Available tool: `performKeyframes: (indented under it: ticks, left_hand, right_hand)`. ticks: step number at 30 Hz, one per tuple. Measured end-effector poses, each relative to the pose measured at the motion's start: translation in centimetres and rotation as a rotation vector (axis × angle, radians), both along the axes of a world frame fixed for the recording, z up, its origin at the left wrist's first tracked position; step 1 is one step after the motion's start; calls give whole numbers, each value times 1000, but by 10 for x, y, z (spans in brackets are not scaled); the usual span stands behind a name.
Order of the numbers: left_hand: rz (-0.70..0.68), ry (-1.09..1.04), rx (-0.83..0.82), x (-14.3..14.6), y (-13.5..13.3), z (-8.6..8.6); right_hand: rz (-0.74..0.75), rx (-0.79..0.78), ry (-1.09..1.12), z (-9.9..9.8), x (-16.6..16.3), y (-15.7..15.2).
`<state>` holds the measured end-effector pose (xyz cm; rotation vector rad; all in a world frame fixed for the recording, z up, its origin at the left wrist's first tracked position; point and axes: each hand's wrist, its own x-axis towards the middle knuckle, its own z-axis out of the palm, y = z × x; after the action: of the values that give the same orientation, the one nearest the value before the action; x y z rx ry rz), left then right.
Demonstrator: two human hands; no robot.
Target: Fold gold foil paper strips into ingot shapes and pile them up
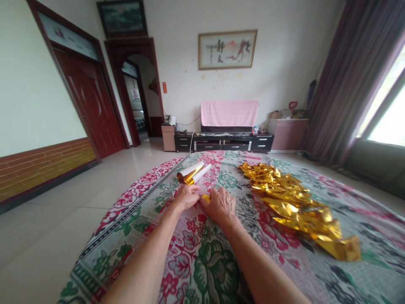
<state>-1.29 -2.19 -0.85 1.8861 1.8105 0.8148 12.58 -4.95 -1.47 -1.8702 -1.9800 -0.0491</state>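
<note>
Over the middle of the cloth-covered table, my right hand [222, 204] curls its fingers down on a small piece of gold foil paper [206, 198], most of which the hand covers. My left hand [187, 196] is right beside it, thumb and fingers pressed together at the left end of the piece; whatever is between them is hidden. Just beyond my left hand lie curled sheets of gold foil paper [199, 173] with white backs. To the right, a long row of folded gold foil pieces [284, 198] overlaps from the far side toward me.
A floral tablecloth [215, 270] in red, green and grey covers the rounded table. Beyond it stand a low black cabinet [213, 146] and a screen-like object under a pink cloth [230, 113]. Doors are at the left, a purple curtain [341, 80] at the right.
</note>
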Motion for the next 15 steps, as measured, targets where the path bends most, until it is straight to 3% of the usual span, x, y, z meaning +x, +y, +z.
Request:
performKeyframes:
  ticks: [6,12,15]
  left_hand:
    - [-4,61,-6,0,2,0]
    - [-38,63,31,1,-2,4]
    - [-55,129,59,4,-6,6]
  right_hand:
    - [4,33,19,5,-2,-4]
    - [1,-121,89,18,5,-1]
    - [23,-120,106,21,12,4]
